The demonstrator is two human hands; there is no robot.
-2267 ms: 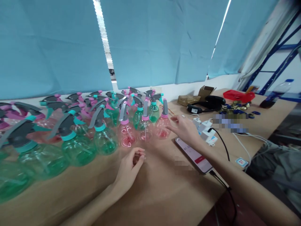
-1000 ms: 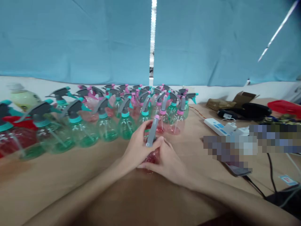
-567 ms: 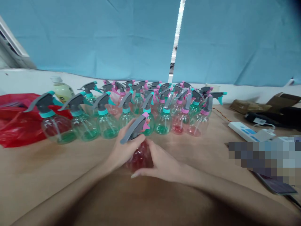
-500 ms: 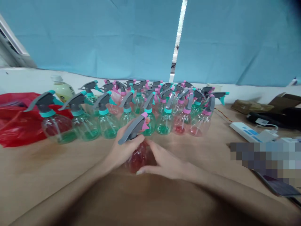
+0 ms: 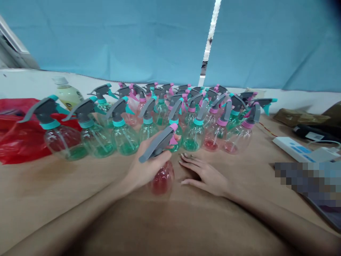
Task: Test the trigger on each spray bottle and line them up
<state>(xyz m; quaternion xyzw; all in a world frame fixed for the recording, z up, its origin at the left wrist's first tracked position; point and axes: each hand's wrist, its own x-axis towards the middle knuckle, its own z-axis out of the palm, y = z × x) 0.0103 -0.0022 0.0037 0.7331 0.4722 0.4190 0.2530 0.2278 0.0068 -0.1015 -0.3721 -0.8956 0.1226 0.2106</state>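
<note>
My left hand (image 5: 150,163) is wrapped round the neck of a spray bottle (image 5: 162,179) with a red-pink body, a grey trigger head and a pink nozzle. The bottle stands upright on the wooden table (image 5: 128,220), and its collar is hidden by my fingers. To its right, apart from it, my right hand (image 5: 206,174) rests with fingers spread on the tabletop, holding nothing. Just beyond both hands runs a front row of clear spray bottles, among them a teal-collared one (image 5: 125,142) with green liquid and a pink-collared one (image 5: 211,140) with pink liquid.
More spray bottles crowd behind the front row. On the left lie a red plastic bag (image 5: 21,138) and a bottle of pale yellow liquid (image 5: 68,94). At right are a white power strip (image 5: 293,149), a dark phone-like slab (image 5: 323,211) and a black pouch (image 5: 314,133).
My right hand has come off the bottle's body and moved right onto the tabletop. My left hand keeps its hold on the bottle. The view has shifted slightly.
</note>
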